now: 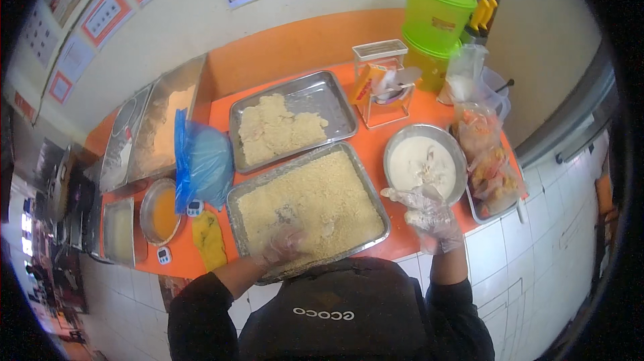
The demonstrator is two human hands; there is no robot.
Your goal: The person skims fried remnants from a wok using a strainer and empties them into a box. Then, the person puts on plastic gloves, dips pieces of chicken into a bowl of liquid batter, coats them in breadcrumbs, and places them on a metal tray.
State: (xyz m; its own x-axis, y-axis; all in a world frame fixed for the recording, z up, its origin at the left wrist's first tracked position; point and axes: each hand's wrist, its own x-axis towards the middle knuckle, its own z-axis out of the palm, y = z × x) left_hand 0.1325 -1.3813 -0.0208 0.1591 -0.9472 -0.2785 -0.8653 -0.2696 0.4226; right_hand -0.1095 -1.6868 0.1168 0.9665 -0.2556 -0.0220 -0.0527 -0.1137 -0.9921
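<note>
My left hand [287,244], in a clear plastic glove, rests at the near left part of a metal tray [385,228] spread with pale breadcrumbs [322,185]. Crumbs and blur obscure its fingers, and whether it grips anything is unclear. A small pale lump lies in the crumbs to its right. My right hand [431,217], also gloved and smeared with white batter, hovers at the near rim of a metal bowl [390,152]. Its fingers are apart, with nothing visible in them. White batter [415,155] fills the bowl, and coated pieces [430,172] poke out of it.
Behind is a tray [322,99] of crumbed pieces [276,127]. Leftward are a blue plastic bag [206,160], a bowl of orange liquid [163,210], a yellow cloth [209,240] and timers [164,255]. Rightward, bagged food [490,170] fills a tray; green tubs [437,14] and yellow-handled knives [483,13] stand behind.
</note>
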